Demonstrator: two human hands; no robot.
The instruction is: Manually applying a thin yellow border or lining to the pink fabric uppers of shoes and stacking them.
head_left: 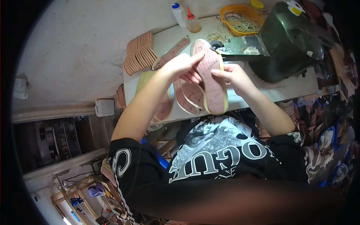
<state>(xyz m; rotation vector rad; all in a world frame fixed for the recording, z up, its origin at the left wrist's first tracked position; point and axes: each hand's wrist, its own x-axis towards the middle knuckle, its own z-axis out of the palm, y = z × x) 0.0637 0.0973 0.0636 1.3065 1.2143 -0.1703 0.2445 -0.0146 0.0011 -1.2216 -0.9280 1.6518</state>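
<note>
A pink insole (215, 92) with pale yellow edging is held up in front of me, its long side running away from me. My left hand (182, 66) grips its left edge near the far end, thumb on the top face and fingers curled beneath. On the opposite edge, my right hand (235, 77) pinches it near the middle, thumb on top; its other fingers are partly hidden under the insole. Below my left hand lie more pink insoles (185, 102) on the white table (307, 80). Another insole (173, 52) with a pale edge rests beyond my left wrist.
A row of stacked insole-shaped pieces (140, 54) stands at the table's far left. Behind are a blue-capped bottle (180, 15), a red-tipped bottle (194, 24) and a yellow basket (228, 15) of cord. A dark green machine (287, 45) with a flat plate (245, 45) fills the right.
</note>
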